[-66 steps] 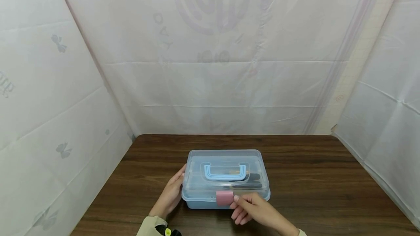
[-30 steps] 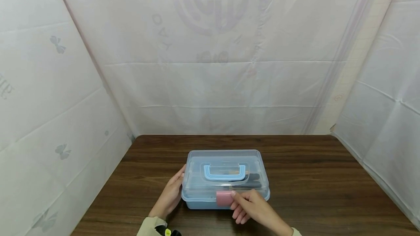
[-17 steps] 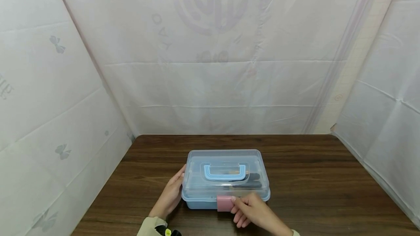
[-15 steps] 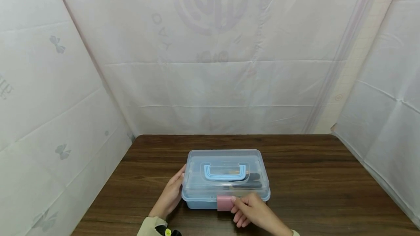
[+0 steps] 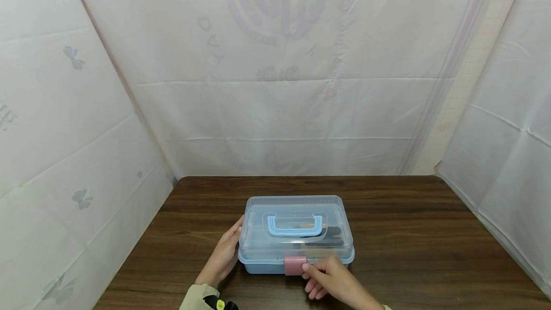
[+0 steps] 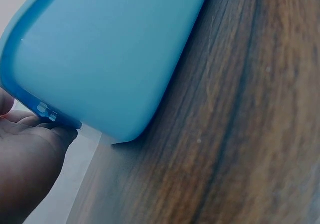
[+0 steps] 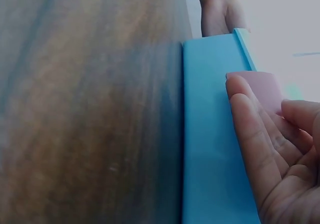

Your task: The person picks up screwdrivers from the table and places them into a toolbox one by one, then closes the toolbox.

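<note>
A box (image 5: 263, 269) with a light-blue base and a clear lid (image 5: 280, 204) sits on the table, lid down. On the lid is a blue carrying handle (image 5: 295, 231); dark items show dimly through the plastic. My left hand (image 5: 222, 255) rests against the box's left side, its fingers running along it toward the back; in the left wrist view they meet the rim at a corner. At the front, my right hand (image 5: 333, 281) pinches the right edge of a pink latch (image 5: 294, 266) between thumb and index finger. The right wrist view shows fingers behind the latch (image 7: 262, 86).
The dark wooden table (image 5: 413, 233) extends on both sides of the box and behind it. Pale printed sheets hang at the back (image 5: 275, 123), left (image 5: 77, 157) and right (image 5: 508, 166).
The pink latch sits slightly lower at the box front than a second ago, and my right thumb has moved down with it. My left hand and the box stay put.
</note>
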A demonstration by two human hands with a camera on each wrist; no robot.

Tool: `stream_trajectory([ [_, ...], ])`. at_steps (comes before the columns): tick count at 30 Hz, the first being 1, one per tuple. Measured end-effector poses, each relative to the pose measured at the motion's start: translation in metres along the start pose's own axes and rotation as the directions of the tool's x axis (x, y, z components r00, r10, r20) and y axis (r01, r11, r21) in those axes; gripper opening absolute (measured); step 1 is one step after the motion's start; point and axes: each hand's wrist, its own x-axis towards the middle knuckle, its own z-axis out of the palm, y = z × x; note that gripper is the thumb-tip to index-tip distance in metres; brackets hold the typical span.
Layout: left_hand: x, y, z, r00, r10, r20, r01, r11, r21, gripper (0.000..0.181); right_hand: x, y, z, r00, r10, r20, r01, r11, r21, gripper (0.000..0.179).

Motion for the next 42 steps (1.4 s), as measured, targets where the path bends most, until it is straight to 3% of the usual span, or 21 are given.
stream_trajectory([
  [6,0.001,0.001,0.001,1.0,0.002,0.0,-0.002,1.0,0.005,0.073,0.0,0.007,0.002,0.999,0.041,0.007,-0.042,0.998,0.038,0.04],
  [24,0.002,0.002,-0.001,0.999,0.013,0.039,-0.014,0.999,0.03,0.065,0.004,0.013,0.012,0.999,0.034,0.003,-0.034,0.999,0.016,0.034],
  [32,0.004,0.003,-0.002,1.0,0.016,0.017,-0.017,0.999,0.048,0.067,0.006,0.014,0.009,1.0,0.014,0.023,-0.014,1.0,0.002,0.038],
  [38,0.002,0.008,-0.004,1.0,0.004,-0.026,-0.001,0.991,0.134,0.06,0.006,0.016,0.006,0.999,0.006,0.031,-0.003,0.997,-0.08,0.036],
  [42,0.0,0.015,-0.006,0.998,-0.001,-0.06,0.014,0.973,0.229,0.053,0.003,0.013,0.0,0.998,-0.015,0.062,0.024,0.989,-0.147,0.035],
])
